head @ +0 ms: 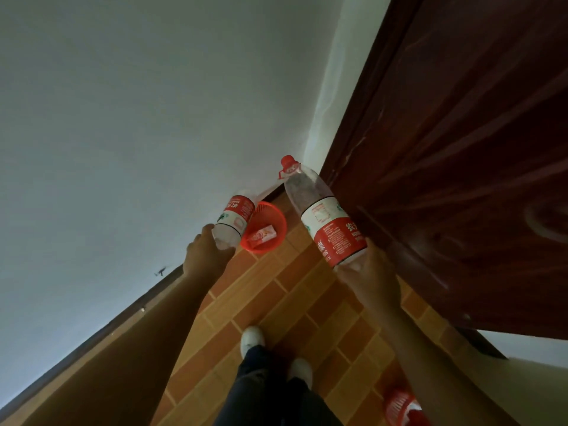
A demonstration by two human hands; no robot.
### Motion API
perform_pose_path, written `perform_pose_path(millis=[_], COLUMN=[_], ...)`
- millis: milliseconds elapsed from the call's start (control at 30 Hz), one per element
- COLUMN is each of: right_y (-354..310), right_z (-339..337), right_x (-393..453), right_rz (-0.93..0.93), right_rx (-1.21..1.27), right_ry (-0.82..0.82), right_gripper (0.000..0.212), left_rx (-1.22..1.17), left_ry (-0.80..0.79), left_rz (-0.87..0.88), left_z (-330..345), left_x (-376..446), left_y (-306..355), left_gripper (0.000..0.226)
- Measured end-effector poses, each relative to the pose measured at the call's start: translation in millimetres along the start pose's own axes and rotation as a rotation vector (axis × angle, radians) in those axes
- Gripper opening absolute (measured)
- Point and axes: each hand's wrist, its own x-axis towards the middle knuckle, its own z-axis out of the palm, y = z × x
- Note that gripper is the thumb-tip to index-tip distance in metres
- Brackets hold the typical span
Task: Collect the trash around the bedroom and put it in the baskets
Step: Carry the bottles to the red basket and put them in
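Two hands are busy, each with one bottle. The left hand [205,253] curls its fingers round the base of a clear plastic bottle with a red and white label [232,220], which points toward the round red plastic basket [278,216] on the floor and partly hides its near rim. The right hand [367,277] grips, also at the base, a larger clear plastic bottle with a red cap and red label [319,215], held up with the cap away from the person. Both bottles look empty, so I judge them light, thin-walled and easy to dent; a hold at the base lets the long body swing, and a grip nearer the middle would be steadier. Inside the basket lies a small red and white carton [262,234], leaving only little room. The basket stands in the corner between the white wall [123,133] and the dark brown wooden door [461,149], close on the right. A second red basket [402,407] shows at the lower edge, on the orange tiled floor [276,302].
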Motion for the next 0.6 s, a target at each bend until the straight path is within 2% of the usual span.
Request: perform_pose_path(millis=[233,367,600], right_y=[28,66,131], right_z=[81,148,273], right_x=[76,126,205], right_rz=[0.025,0.020,-0.024], right_rx=[0.061,0.093,0.116], right_ry=[0.010,0.023,0.076], right_gripper=[0.088,0.090,0.088], left_rx=[0.032,0.100,0.138], left_ry=[-0.026,-0.039,-0.036], left_rz=[0.042,0.077,0.138], left_z=[82,153,272], left_x=[88,149,252], left_y=[-29,-60,-120], left_gripper=[0.066,0.059,0.062])
